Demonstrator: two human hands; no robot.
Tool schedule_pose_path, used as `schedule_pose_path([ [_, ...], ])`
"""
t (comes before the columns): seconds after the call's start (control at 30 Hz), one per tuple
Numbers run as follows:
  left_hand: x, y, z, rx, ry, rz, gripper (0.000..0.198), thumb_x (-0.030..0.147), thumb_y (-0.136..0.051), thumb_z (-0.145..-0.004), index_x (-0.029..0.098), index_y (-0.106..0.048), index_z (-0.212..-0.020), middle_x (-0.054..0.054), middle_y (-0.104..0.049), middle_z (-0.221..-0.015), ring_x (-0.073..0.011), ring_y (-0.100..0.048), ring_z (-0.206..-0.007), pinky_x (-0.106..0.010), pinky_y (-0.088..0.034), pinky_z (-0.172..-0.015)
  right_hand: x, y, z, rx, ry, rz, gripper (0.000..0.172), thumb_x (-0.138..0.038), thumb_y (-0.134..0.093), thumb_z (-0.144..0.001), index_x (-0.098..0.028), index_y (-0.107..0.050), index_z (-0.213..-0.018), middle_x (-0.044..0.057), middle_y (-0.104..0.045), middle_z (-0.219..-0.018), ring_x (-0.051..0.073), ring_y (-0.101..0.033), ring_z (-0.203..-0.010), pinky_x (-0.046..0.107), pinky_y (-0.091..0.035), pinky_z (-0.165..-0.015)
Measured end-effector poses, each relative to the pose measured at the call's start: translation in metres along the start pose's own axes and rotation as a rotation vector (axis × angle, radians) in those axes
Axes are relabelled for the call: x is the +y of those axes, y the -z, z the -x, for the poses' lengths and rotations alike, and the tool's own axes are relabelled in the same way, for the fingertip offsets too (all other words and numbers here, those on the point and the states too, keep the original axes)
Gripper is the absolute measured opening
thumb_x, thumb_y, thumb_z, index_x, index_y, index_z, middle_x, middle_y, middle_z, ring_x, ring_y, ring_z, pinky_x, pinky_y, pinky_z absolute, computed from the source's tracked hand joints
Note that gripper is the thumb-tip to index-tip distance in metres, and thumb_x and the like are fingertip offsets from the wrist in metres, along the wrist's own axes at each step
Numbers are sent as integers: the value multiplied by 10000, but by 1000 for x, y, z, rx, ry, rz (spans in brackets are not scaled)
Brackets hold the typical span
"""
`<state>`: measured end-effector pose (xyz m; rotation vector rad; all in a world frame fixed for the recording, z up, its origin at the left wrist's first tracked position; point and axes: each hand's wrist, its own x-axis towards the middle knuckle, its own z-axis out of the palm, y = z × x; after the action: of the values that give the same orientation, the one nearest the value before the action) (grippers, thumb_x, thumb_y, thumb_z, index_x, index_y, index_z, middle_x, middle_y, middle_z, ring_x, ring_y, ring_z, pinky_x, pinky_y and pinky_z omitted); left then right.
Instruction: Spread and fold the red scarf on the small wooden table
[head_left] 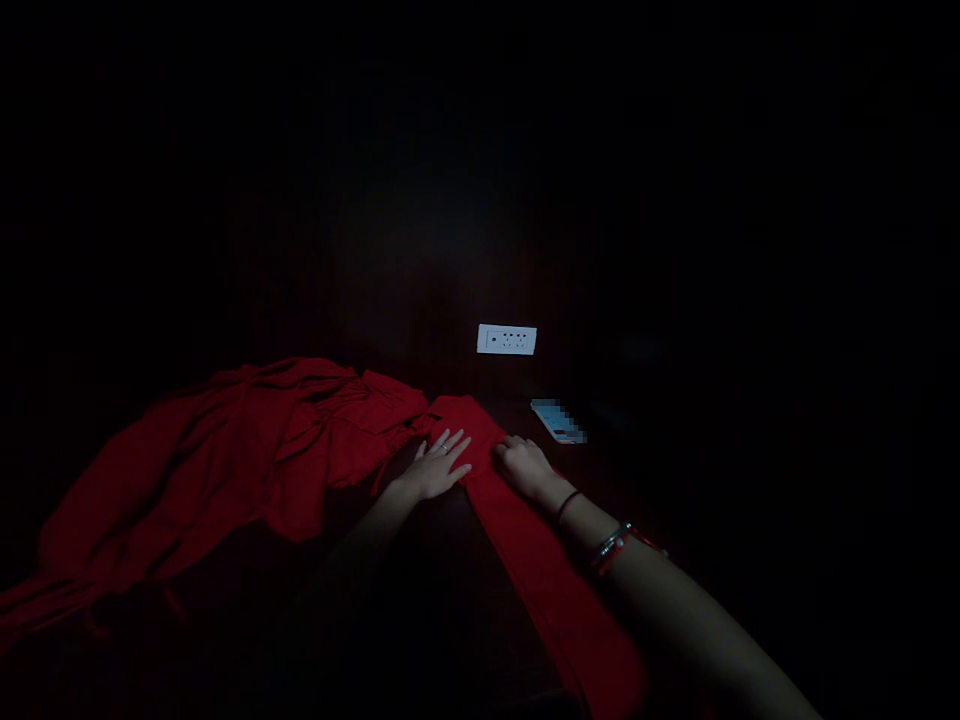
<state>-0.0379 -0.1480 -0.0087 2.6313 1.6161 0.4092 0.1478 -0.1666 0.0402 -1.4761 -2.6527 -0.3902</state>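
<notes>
A red cloth [225, 460] lies bunched on a dark surface at the left. A long flat strip of it [540, 570] runs toward me on the right. My left hand [439, 465] lies flat with fingers spread, resting on the strip's left edge near its far end. My right hand [525, 466] rests on the strip's right side with fingers curled, pinching or pressing the fabric. A dark band and bracelets [607, 545] circle my right wrist.
The scene is very dark. A white wall socket plate [507, 340] sits on the back wall. A small card-like object [559, 420] lies on the surface just beyond my right hand.
</notes>
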Motion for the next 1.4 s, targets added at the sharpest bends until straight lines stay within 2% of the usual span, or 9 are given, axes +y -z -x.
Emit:
schedule_pose_path([
  [0.3,-1,-3,7,25,-26,81,671,589,-277,-762,227,-157,-1314,-64,-149,-1380,-271,-86,-1251,-537,-104,-955,-1,-21,-2,104,78,156,248,-202,-297,-857,-136,-532,-902,97,-556,-861,178,-491,-792,287,-325,-682],
  [0.43,-5,-4,3,0,27,147,572,548,-212,-801,268,-199,-1299,-40,-178,-1374,-269,-109,-1248,-559,-113,-943,17,-23,9,136,79,169,234,-171,-311,-848,-122,-536,-883,94,-550,-850,171,-480,-779,269,-316,-663],
  [0.6,-4,-9,1,56,-13,135,447,419,-185,-847,311,-246,-1277,-11,-222,-1363,-228,-162,-1243,-542,-127,-952,33,-21,23,40,106,158,255,-153,-305,-844,-120,-556,-875,100,-555,-868,180,-465,-820,282,-312,-711],
  [0.7,-5,-9,2,225,17,72,425,351,-217,-851,297,-271,-1269,-10,-172,-1378,-218,-121,-1253,-498,-145,-967,20,-12,19,77,4,102,240,-166,-327,-831,-142,-549,-921,104,-535,-938,195,-442,-893,300,-310,-752],
  [0.8,-10,-8,2,367,163,59,433,291,-248,-843,200,-295,-1265,-77,-192,-1370,-225,-135,-1248,-453,-197,-965,2,-4,4,152,-141,-21,302,-275,-318,-840,-176,-460,-1088,102,-486,-1052,213,-420,-960,322,-318,-773],
  [0.97,-21,-9,-2,375,256,216,446,250,-296,-819,103,-302,-1240,-145,-409,-1230,-203,-370,-1138,-351,-332,-905,-8,-17,-27,-47,-442,-253,647,-559,-261,-785,-163,-193,-1292,172,-420,-1144,280,-431,-985,390,-349,-738],
  [1.1,-24,-8,-3,400,247,396,425,305,-368,-789,152,-369,-1186,-57,-586,-938,-152,-542,-888,-282,-403,-811,-4,-40,-27,11,-332,-195,570,-528,-189,-814,-217,-229,-1291,153,-429,-1132,276,-410,-1012,412,-324,-783],
  [1.27,-22,0,-5,489,378,570,390,347,-413,-750,130,-451,-1072,-28,-576,-773,-128,-556,-681,-247,-433,-670,2,-46,-5,50,-184,-155,530,-510,-178,-824,-272,-217,-1296,138,-399,-1160,266,-401,-1017,410,-328,-794],
  [1.4,-9,4,6,338,379,642,268,320,-505,-666,146,-514,-870,-1,-561,-756,-116,-525,-650,-227,-413,-618,12,-41,13,43,-69,-175,501,-487,-204,-831,-296,-224,-1294,131,-372,-1185,259,-402,-1020,411,-334,-803],
])
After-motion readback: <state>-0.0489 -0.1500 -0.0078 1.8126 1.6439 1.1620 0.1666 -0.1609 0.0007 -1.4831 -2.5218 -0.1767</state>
